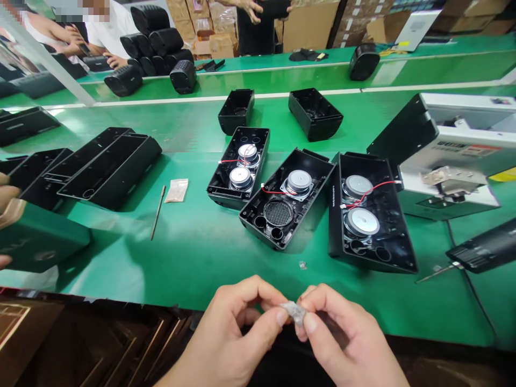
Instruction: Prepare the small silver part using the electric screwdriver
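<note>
Between my two hands is a small crumpled greyish piece (pixel 295 312), pinched by thumb and fingers on both sides. My left hand (pixel 245 328) grips its left end and my right hand (pixel 342 333) its right end, just off the front edge of the green table (pixel 193 269). Beyond them lie three open black speaker housings: the left one (pixel 223 185) and the right one (pixel 387 231) each hold two round drivers, while the middle one (pixel 250 215) holds one driver beside a bare mesh opening. Red wires run over the drivers. A tiny clear scrap (pixel 303 265) lies nearer me.
A thin metal rod (pixel 158 212) and a small packet (pixel 176 191) lie left of centre. An electric screwdriver (pixel 484 247) points in from the right, below a metal machine (pixel 459 172). Another person's hand (pixel 7 196) is at the left edge by a dark box. More housings and people are behind.
</note>
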A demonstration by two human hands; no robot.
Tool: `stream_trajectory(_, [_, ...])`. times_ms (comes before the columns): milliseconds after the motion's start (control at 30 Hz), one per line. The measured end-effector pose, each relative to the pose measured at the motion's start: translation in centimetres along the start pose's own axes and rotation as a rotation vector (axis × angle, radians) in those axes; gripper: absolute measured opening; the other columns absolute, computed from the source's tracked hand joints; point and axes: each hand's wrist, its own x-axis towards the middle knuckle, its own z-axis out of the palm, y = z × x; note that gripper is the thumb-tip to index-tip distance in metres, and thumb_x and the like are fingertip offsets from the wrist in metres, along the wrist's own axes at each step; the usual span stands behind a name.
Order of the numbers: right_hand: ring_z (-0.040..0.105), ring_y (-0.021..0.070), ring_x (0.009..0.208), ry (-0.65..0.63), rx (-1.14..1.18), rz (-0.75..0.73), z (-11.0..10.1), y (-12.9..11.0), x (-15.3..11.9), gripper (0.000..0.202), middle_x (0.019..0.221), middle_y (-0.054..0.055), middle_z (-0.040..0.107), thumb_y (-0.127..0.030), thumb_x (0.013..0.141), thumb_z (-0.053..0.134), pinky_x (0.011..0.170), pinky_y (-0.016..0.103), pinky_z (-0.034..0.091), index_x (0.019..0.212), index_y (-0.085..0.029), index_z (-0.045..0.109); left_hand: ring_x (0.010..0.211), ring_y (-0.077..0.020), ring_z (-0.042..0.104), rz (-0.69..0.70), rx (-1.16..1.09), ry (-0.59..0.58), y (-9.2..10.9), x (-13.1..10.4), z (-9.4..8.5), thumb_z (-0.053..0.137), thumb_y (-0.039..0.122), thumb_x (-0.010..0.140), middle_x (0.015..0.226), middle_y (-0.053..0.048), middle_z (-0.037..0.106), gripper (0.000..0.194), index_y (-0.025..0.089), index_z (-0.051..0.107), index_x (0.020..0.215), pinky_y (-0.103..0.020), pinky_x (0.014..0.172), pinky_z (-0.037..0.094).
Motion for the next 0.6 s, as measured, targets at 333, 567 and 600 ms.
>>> stream_trajectory(333, [0.056, 0.0119, 0.068, -0.005, 0.167, 0.085, 0.7, 0.1, -0.4, 0.036, 0.076, 0.001, 0.062, -0.047, 0.100, 0.052, 0.065, 0.021, 0.046, 0.076, -0.020, 0.054, 0.066, -0.0097, 0.050, -0.043, -0.018, -0.013, 0.8, 0.3, -0.1, 0.071, 0.060, 0.087, 0.078, -0.002, 0.060, 0.046, 0.016, 0.060, 0.083, -0.019, 0.058, 0.043])
stream_trajectory(567, [0.066, 0.0088, 0.072, 0.028, -0.132, -0.207, 0.2, -0.1, -0.1, 0.019, 0.081, -0.003, 0.069, -0.027, 0.100, 0.051, 0.068, 0.015, 0.052, 0.086, -0.023, 0.063, 0.063, -0.0092, 0.049, -0.052, -0.012, -0.008, 0.4, 0.1, 0.1, 0.069, 0.053, 0.091, 0.075, 0.001, 0.056, 0.037, 0.016, 0.062, 0.087, -0.018, 0.054, 0.043])
stream_trajectory(600, [0.067, 0.0082, 0.074, 0.032, -0.180, -0.253, -0.1, -0.2, 0.1, 0.015, 0.083, -0.004, 0.070, -0.025, 0.100, 0.052, 0.069, 0.015, 0.053, 0.091, -0.024, 0.063, 0.062, -0.0093, 0.049, -0.035, 0.011, 0.007, 0.3, 0.1, 0.1, 0.068, 0.051, 0.091, 0.074, 0.000, 0.057, 0.035, 0.016, 0.062, 0.085, -0.018, 0.054, 0.044])
